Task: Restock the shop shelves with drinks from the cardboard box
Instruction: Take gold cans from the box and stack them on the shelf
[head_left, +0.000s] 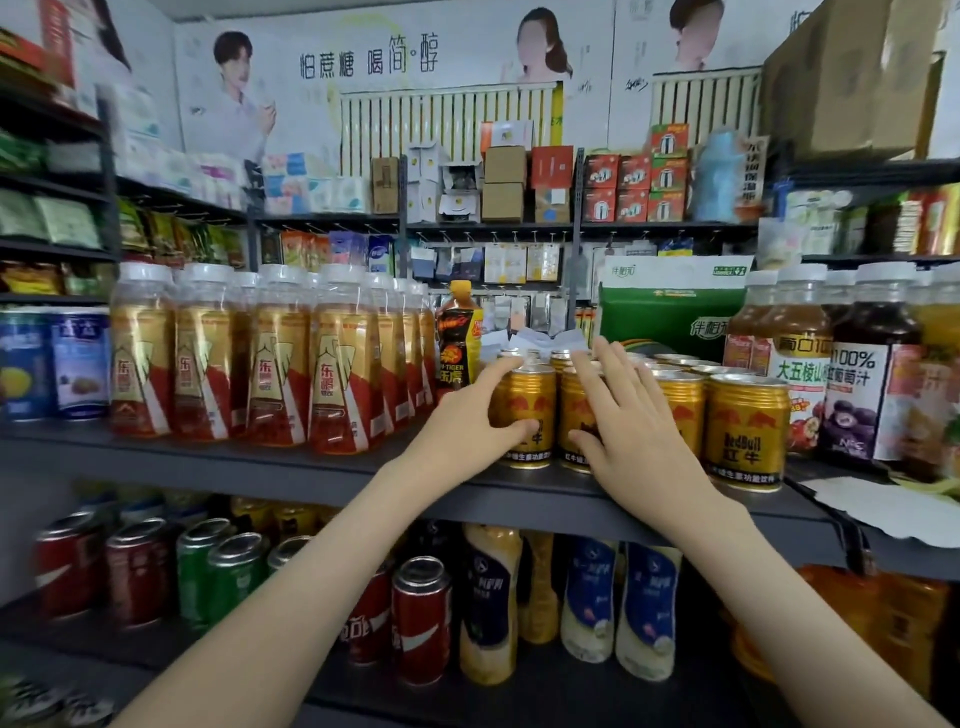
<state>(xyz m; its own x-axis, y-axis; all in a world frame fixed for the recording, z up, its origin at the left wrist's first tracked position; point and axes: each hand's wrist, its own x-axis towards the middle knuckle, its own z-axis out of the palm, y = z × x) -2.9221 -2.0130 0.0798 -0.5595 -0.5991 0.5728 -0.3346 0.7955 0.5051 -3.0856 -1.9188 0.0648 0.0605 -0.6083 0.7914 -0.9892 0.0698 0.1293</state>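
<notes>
Left hand (467, 431) gripping leftmost Red Bull can (524, 405), right hand (634, 431) spread straight-fingered against second can (569, 405); four gold cans (680, 410) in front row of shelf (260, 467), further rows behind; one Hi-Tiger bottle (460, 338) just left, green carton (670, 312) at back.

Gold Red Bull cans (748, 431) are standing upright in rows (labels facing out) at the front edge of the grey shelf (260, 467).
</notes>
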